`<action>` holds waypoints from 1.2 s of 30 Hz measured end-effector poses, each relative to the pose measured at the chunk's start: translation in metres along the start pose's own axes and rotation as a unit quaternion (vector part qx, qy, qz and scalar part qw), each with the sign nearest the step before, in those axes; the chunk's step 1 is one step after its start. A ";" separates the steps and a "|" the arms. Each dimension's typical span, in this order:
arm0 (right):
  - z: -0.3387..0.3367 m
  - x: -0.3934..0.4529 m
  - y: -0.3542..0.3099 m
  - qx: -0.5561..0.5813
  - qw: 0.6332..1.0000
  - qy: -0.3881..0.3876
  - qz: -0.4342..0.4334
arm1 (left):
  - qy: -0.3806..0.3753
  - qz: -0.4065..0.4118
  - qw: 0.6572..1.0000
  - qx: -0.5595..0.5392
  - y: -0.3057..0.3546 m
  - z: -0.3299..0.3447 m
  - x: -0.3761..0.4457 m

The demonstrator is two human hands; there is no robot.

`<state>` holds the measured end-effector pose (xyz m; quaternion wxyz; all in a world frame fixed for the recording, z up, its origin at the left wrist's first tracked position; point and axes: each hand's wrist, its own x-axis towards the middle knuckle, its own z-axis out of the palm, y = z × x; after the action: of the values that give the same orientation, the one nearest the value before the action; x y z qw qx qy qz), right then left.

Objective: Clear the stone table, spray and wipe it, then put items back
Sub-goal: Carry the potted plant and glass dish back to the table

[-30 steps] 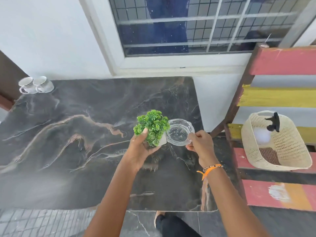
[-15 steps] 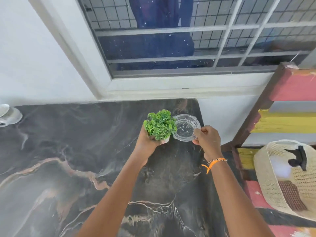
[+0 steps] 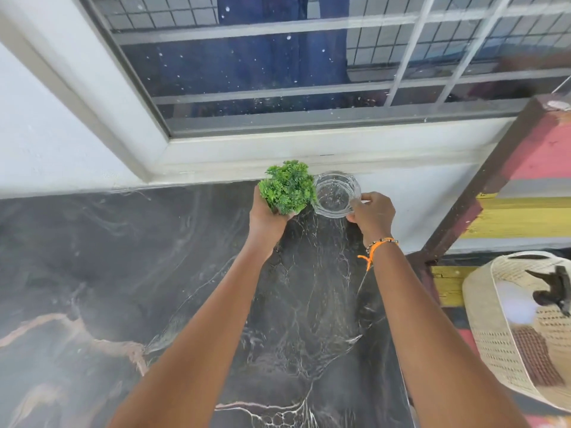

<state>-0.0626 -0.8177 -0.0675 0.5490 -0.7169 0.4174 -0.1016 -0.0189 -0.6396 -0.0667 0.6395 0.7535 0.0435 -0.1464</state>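
Observation:
The dark stone table [image 3: 154,288] with pale veins fills the lower left and middle of the head view. My left hand [image 3: 267,217] grips a small green potted plant [image 3: 287,186] at the table's far right corner, close to the wall. Right beside the plant, my right hand [image 3: 372,214] pinches the rim of a clear glass dish [image 3: 335,194]. Both items are over the far edge of the table, whether they touch the stone I cannot tell.
A woven cream basket [image 3: 485,335] sits on a painted wooden bench [image 3: 525,211] to the right, holding a white spray bottle with a black trigger [image 3: 553,288] and a brown cloth [image 3: 534,356]. A barred window [image 3: 309,72] rises behind the table.
Both hands have carried the plant and the glass dish away from me, from the table's middle right toward its far corner by the wall. The cups at far left have left the view.

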 end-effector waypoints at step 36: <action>-0.007 -0.075 0.011 0.158 0.985 -0.054 0.041 | 0.039 -0.001 0.999 0.007 0.003 -0.037 -0.066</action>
<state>-0.1190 -0.7699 -0.0508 0.6806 -0.6080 0.3953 -0.1043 -0.0744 -0.5956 -0.0403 0.6320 0.7629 0.0683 -0.1179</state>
